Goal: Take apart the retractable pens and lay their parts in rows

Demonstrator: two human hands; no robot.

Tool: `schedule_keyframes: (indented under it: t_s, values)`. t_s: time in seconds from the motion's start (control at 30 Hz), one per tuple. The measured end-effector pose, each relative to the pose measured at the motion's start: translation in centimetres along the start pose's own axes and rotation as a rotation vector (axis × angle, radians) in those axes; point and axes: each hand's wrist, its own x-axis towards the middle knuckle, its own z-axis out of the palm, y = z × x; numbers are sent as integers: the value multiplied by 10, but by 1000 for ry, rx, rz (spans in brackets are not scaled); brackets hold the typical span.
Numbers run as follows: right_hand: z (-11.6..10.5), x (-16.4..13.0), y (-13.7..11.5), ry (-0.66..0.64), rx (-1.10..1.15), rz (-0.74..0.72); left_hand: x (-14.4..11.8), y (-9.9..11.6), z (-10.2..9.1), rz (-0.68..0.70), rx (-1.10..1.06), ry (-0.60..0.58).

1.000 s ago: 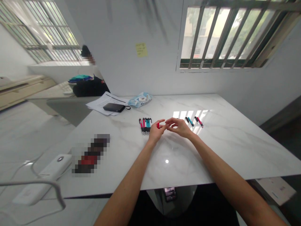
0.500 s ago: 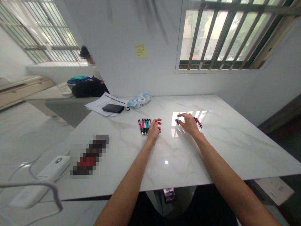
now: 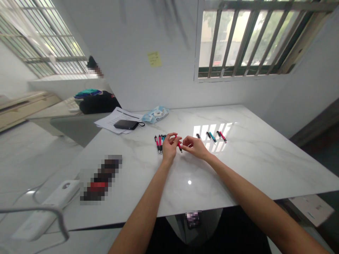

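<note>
A red pen [image 3: 179,144] with a black lower end is tilted between my two hands. My left hand [image 3: 170,148] has its fingers closed around the upper part of this pen. At its lower part, my right hand [image 3: 195,147] is curled, with thumb and index fingertips at the pen's side. Several red, teal and black pens [image 3: 158,144] lie in a row just left of my left hand, which partly hides them. Beyond my right hand lie a black pen [image 3: 199,136], a teal pen [image 3: 212,137] and a red pen [image 3: 222,137], the last two beside black pieces.
Papers [image 3: 111,121] with a black pouch [image 3: 126,124] on top lie at the back left, by a blue-white packet [image 3: 155,114]. A white power strip [image 3: 50,208] with cables is at the front left. A blurred-out item [image 3: 100,180] lies nearby.
My right hand has moved left from the pens on the right to the red pen at my left hand. The pens on the right now show uncovered.
</note>
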Motion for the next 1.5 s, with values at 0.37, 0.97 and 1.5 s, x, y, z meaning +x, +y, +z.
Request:
schedule_keyframes:
  t_s: [0.37, 0.97, 1.5]
  values:
    - [-15, 10, -1, 284, 56, 81, 5, -4, -7, -161, -82, 75]
    - [-79, 14, -7, 623, 121, 95, -6, 0, 3, -288, -27, -131]
    - [-78, -21, 31, 304, -867, 313, -6, -4, 33, 58, 736, -393]
